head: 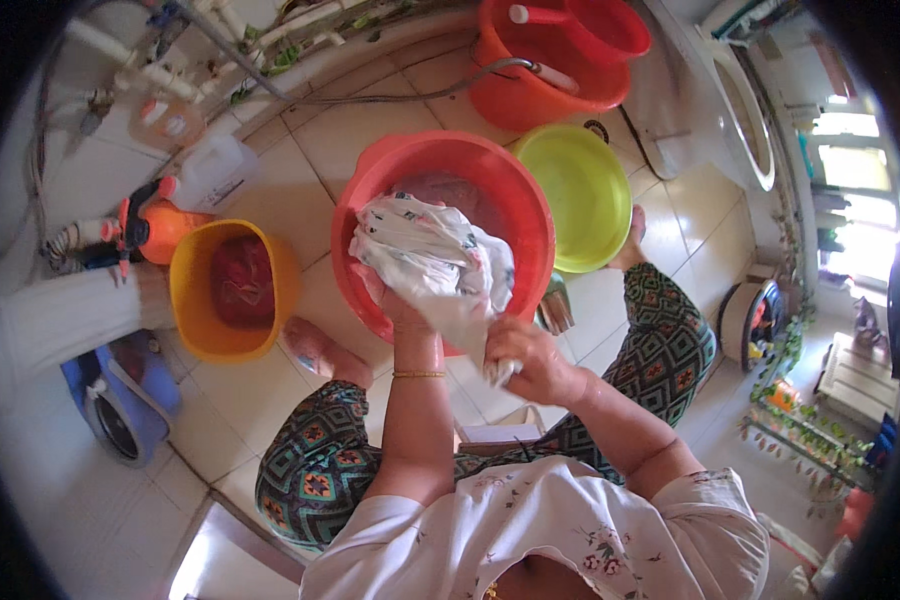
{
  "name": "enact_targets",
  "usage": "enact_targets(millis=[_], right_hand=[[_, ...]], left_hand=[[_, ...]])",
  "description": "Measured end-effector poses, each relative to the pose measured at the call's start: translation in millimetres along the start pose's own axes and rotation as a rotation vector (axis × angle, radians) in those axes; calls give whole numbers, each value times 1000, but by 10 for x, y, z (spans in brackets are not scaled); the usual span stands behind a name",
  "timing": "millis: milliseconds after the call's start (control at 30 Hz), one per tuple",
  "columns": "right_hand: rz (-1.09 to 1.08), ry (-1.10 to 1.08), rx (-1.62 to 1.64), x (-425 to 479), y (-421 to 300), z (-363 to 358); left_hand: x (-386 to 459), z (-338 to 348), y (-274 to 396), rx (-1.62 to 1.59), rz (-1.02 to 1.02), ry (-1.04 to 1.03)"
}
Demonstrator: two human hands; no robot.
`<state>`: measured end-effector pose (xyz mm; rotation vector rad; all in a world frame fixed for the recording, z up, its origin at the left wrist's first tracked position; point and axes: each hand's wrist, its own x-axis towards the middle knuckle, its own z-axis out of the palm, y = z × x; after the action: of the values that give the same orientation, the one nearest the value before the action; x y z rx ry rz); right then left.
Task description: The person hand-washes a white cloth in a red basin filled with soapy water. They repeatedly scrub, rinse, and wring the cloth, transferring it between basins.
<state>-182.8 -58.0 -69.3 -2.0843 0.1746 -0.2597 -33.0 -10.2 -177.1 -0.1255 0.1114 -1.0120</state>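
A wet white cloth garment with dark and pink marks (pixel 427 244) lies bunched over a red plastic basin (pixel 534 225) that holds some water. My right hand (pixel 529 360) grips a twisted end of the cloth near the basin's lower rim. Under the bunched part, at the basin's lower left, is my left hand (pixel 401 304); the cloth hides most of its fingers. A lime-green plastic basin (pixel 577 199) touches the red one on the right.
A yellow bucket (pixel 285 289) with red cloth stands left. Behind are an orange-red tub (pixel 495 97), a red dipper (pixel 611 30) and a hose (pixel 420 96). A scrub brush (pixel 557 309) lies right of the basin. An orange sprayer bottle (pixel 169 232) and white jug (pixel 214 172) stand left.
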Motion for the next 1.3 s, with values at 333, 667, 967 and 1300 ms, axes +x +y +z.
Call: enact_targets(millis=[333,667,967,1300], right_hand=[[603,814,718,-115,794,-541],[345,-333,158,335,737,-678],[-35,143,-271,8,355,-507],[108,267,-35,52,314,-191]], left_hand=[[-127,-44,14,393,-32,76],[-212,476,-1,974,-125,220],[-185,447,-8,596,-44,144],[-218,434,81,583,-102,-9]])
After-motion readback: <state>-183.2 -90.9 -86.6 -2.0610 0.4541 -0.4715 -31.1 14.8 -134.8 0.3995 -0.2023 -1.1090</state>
